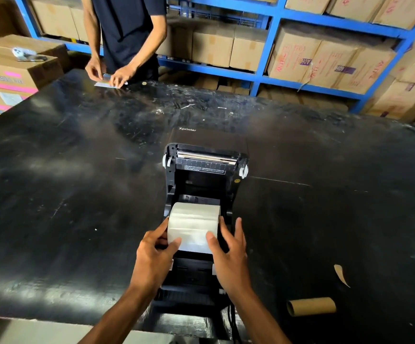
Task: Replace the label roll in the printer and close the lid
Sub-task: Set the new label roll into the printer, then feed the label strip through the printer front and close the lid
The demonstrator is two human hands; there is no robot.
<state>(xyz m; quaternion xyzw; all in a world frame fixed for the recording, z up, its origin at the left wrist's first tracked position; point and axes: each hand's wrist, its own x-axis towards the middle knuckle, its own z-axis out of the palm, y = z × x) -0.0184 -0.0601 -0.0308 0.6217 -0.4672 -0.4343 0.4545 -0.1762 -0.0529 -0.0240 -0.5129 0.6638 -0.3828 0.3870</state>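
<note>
A black label printer (201, 274) stands on the black table, near its front edge. Its lid (206, 157) is swung open and tilted away from me. A white label roll (194, 224) sits in the printer's open bay. My left hand (154, 254) grips the roll's left end, thumb resting on its front face. My right hand (231, 256) holds the right end, thumb also on the front face. Both hands clasp the roll from the sides.
An empty brown cardboard core (311, 306) and a torn paper scrap (340, 274) lie on the table (65, 194) to the right. Another person (124, 38) stands at the far edge handling a small item. Blue shelves (273, 33) with cartons line the back.
</note>
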